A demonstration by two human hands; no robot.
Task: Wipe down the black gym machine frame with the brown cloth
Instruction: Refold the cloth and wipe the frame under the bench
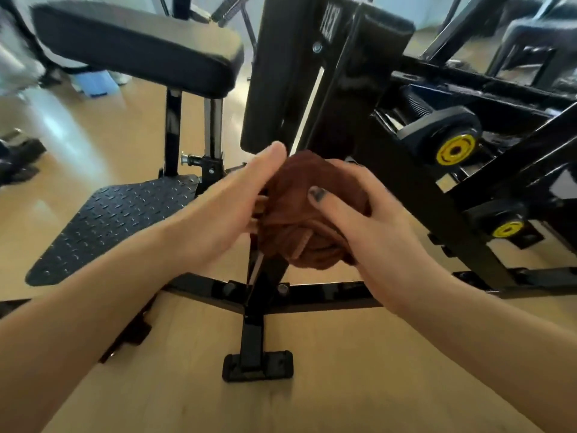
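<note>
From the head camera, you held the bunched brown cloth (pixel 299 210) at the centre of the view, between both hands and in front of the black steel gym machine frame (pixel 340 98). Your right hand (pixel 371 223) came in from 4 o'clock and gripped the cloth, fingers curled over its far side and the thumb, with a dark-painted nail, pressed across its near face. Your left hand (pixel 224 204) came in from 8 o'clock and lay against the cloth's left side, thumb straight and pointing toward 12 o'clock; its fingers went in under the folds, and how tightly they closed there could not be told.

The frame's upright post rose behind the cloth toward 12 o'clock, while its floor crossbar (pixel 312 296) ran below your wrists at 6 o'clock, ending in a flat black foot plate (pixel 257 367). At 10 o'clock sat a black padded seat cushion (pixel 134 45) on its posts, and at 8 o'clock a black tread-patterned footplate (pixel 109 226). At 3 o'clock two black knobs with yellow round caps (pixel 455 150) stuck out of the frame. Everything stood on a pale wooden floor (pixel 312 385).
</note>
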